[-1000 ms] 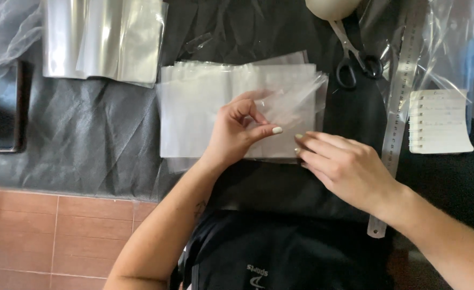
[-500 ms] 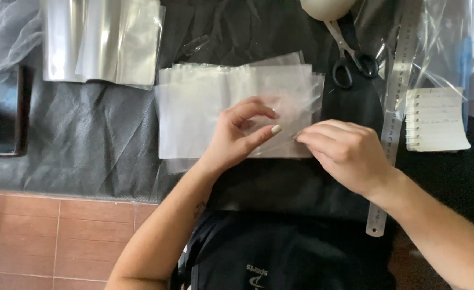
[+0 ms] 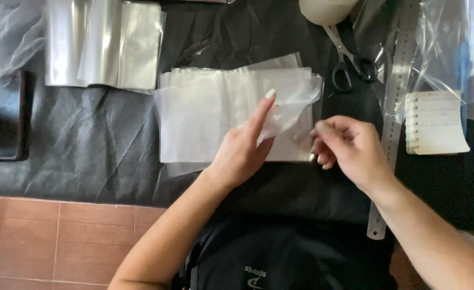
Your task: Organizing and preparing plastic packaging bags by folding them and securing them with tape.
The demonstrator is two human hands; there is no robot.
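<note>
My left hand [image 3: 242, 153] lies on the stack of clear plastic bags [image 3: 210, 121] in the middle of the tabletop [image 3: 86, 145], near its front edge, with the index finger stretched out and pressing the top bag [image 3: 288, 104], whose right end is lifted and crumpled. That grip is released: fingers flat, nothing clasped. My right hand [image 3: 349, 147] sits at the stack's lower right corner, fingers curled in a loose pinch at the bags' edge (whether it really grasps a sheet I cannot tell).

A metal ruler [image 3: 392, 107] runs from the far edge to the front just right of that hand, black-handled scissors [image 3: 349, 59] lie beside it toward the far edge, and a small spiral notepad [image 3: 435, 122] rests further right. Glossy folded film sheets [image 3: 103, 45] sit toward the far left corner, with a dark tablet [image 3: 1, 115] at the left edge.
</note>
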